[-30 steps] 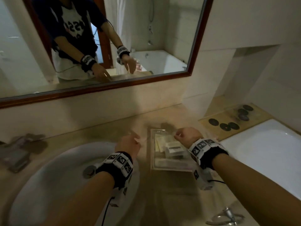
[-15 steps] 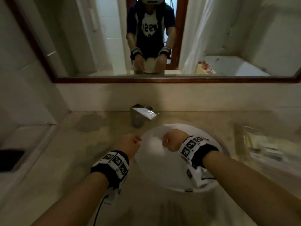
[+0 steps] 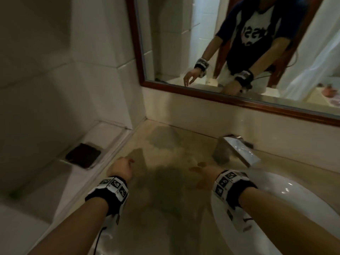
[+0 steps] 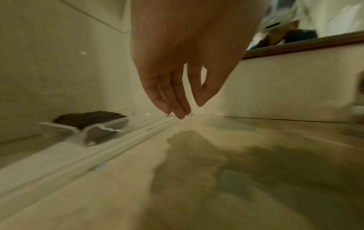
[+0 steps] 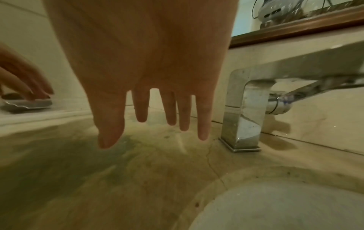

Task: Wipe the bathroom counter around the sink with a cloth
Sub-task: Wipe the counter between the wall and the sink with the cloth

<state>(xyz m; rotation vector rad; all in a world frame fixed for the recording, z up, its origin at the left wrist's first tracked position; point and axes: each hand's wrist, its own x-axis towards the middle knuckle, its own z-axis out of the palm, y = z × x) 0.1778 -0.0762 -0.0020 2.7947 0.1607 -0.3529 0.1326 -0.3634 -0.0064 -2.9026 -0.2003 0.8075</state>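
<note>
Head view alone: mirror reflection.

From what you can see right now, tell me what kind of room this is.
Almost certainly a bathroom: a white sink set into a stone counter, a chrome faucet behind it, and a wood-framed mirror on tiled walls.

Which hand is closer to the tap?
The right hand. It hovers beside the tap, next to the sink. The left hand is farther off, near the dark dish.
</note>
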